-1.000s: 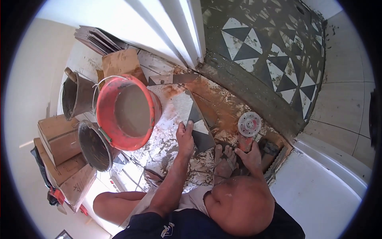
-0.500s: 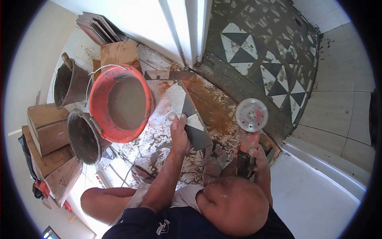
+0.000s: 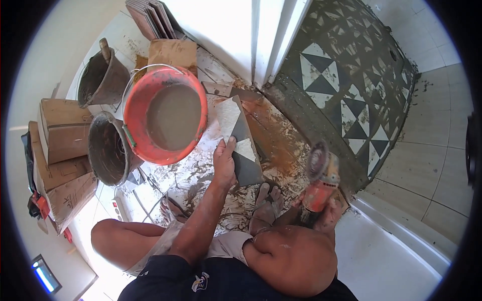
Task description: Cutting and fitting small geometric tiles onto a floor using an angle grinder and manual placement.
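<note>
My left hand (image 3: 224,163) grips the left edge of a square tile (image 3: 242,168) with dark grey and pale triangles, held low over the mud-smeared floor. In my right hand (image 3: 328,215) is a red angle grinder (image 3: 320,195), raised beside my bare foot with its disc (image 3: 317,160) at the top, turned partly edge-on and slightly blurred. A red bucket (image 3: 132,103) of cloudy grey-brown liquid stands left of the tile.
Two dark buckets (image 3: 91,79) (image 3: 105,168), cardboard boxes (image 3: 68,138), stacked tiles (image 3: 150,20) and a power strip (image 3: 120,214) lie left. A white door frame (image 3: 263,45) is ahead; right of it is patterned flooring (image 3: 354,115) under grey slurry.
My right hand has lifted the grinder and turned it, so the disc now shows partly edge-on instead of face up. My left hand and the tile remain together; the view has shifted.
</note>
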A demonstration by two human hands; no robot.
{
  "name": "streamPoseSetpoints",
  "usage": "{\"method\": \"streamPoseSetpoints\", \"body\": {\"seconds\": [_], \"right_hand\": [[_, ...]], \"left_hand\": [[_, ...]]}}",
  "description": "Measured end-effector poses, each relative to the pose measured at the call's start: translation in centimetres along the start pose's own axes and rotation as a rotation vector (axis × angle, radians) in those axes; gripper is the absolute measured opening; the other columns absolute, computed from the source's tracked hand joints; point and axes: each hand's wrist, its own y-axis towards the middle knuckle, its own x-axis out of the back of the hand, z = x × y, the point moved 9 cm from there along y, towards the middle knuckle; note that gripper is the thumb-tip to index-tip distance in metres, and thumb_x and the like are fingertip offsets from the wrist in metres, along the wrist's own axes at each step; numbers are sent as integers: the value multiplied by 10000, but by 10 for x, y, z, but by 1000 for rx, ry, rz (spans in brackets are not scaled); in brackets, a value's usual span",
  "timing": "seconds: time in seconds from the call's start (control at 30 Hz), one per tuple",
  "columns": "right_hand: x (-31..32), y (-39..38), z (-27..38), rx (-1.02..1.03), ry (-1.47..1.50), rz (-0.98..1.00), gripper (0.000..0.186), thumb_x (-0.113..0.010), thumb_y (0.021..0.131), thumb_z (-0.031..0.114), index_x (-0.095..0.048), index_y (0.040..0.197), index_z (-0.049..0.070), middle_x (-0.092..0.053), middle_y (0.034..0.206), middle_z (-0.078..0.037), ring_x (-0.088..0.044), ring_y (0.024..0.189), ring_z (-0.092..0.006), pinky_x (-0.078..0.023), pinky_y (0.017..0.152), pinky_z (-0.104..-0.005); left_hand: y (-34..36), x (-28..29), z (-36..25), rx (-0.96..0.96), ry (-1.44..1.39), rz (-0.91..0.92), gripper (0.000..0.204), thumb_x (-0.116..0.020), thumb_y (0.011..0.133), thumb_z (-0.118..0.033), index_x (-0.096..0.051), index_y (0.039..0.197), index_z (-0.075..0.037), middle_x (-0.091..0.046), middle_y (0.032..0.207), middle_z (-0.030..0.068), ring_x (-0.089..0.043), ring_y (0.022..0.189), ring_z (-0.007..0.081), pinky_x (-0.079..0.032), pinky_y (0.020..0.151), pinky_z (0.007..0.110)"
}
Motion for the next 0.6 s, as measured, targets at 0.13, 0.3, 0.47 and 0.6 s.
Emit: {"method": "streamPoseSetpoints", "body": {"seconds": [0.13, 0.3, 0.47, 0.6], "right_hand": [[15, -4, 16, 52, -223, 74, 754, -647, 871, 458, -461, 1371, -76, -657, 1118, -239, -702, 916, -382, -589, 852, -462], [30, -8, 13, 102, -268, 15, 733, -541, 936, 496, -443, 1395, -67, -665, 1071, -258, -705, 872, -376, -593, 778, -461], [37, -19, 16, 99, -137, -99, 759, -494, 965, 522, -404, 1441, -62, -663, 1063, -261, -706, 871, -364, -594, 735, -456], [60, -22, 9, 91, -142, -167, 732, -476, 972, 563, -491, 1353, -61, -679, 1064, -244, -709, 896, -349, -586, 780, -448]], "left_hand": [[-2, 7, 3, -6, 13, -9, 262, -603, 1040, -210, -597, 1243, -45, -676, 1139, 21, -625, 983, 94, -494, 904, 274], [-2, 10, 4, -13, 62, -20, 254, -607, 1036, -206, -601, 1235, -47, -681, 1116, 18, -631, 955, 95, -506, 875, 282], [0, 5, 8, -26, 63, -6, 263, -594, 1040, -216, -599, 1240, -45, -686, 1110, 31, -656, 952, 125, -525, 874, 298], [2, 6, 11, -22, 156, -53, 293, -611, 1030, -238, -593, 1243, -38, -676, 1109, 33, -634, 957, 123, -514, 877, 293]]}}
